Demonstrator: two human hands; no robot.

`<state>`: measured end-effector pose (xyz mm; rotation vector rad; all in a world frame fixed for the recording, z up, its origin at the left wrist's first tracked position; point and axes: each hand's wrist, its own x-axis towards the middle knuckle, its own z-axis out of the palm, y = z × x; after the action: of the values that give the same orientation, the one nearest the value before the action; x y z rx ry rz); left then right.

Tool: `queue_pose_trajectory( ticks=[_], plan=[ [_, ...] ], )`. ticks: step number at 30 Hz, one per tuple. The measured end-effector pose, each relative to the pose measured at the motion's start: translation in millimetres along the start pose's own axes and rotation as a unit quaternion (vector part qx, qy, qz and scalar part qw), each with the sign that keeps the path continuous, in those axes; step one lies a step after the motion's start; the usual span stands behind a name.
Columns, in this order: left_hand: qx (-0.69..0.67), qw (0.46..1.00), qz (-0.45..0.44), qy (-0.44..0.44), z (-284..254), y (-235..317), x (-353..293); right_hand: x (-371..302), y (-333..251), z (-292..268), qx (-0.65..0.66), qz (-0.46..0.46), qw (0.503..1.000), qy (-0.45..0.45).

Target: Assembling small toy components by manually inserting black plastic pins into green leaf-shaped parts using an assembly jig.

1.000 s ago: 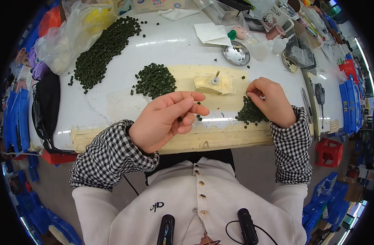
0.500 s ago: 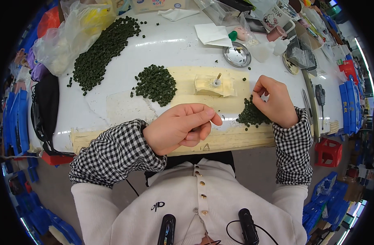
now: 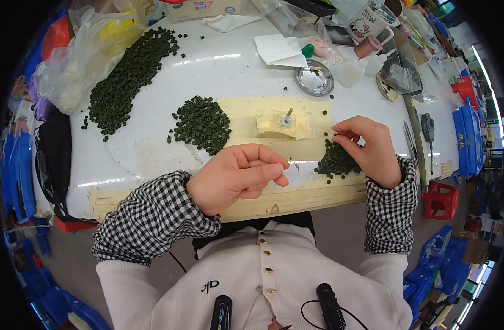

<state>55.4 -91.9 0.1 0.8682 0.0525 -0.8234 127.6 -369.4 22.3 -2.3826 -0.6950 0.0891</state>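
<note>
My left hand [image 3: 235,179] is held over the near side of the table, its thumb pressed on the curled index finger. Anything in that pinch is too small or hidden to make out. Over a small pile of dark green pieces [image 3: 337,160] on the right, my right hand [image 3: 368,148] pinches a small dark green piece [image 3: 336,138] between thumb and fingertips. Between and beyond the hands stands a low block wrapped in cream tape [image 3: 271,127], with a thin brownish pin [image 3: 289,113] rising from a whitish collar on it.
Another green pile [image 3: 201,125] lies left of the block, and a larger one [image 3: 128,82] farther left beside plastic bags [image 3: 78,60]. A round metal dish [image 3: 314,80], white paper [image 3: 279,50] and a mug [image 3: 367,25] stand at the back right. Tweezers [image 3: 410,140] lie right of my right hand.
My right hand has lifted slightly off the small pile, its fingertips now left of and above it with a piece. My left hand keeps its pinch. The whole view has shifted a little.
</note>
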Motion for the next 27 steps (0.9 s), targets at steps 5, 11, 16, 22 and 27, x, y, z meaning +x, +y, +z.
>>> queue_pose_trajectory(
  ticks=[5,11,16,22,27],
  plan=[
    [-0.015,0.999,0.023,0.021,1,3,-2,-2,-17,-7,0.034,-0.022,0.999,0.011],
    [-0.012,0.996,0.082,0.030,-3,1,-3,3,-63,2,0.128,-0.126,0.984,0.017],
    [-0.048,0.993,0.110,0.019,-7,3,-1,12,-68,25,0.266,-0.107,0.958,0.024],
    [-0.066,0.988,0.136,0.022,-8,5,-3,13,-68,40,0.425,-0.033,0.904,-0.014],
    [-0.051,0.988,0.138,0.043,-6,6,-3,13,-64,44,0.469,-0.007,0.883,-0.019]
  ],
)
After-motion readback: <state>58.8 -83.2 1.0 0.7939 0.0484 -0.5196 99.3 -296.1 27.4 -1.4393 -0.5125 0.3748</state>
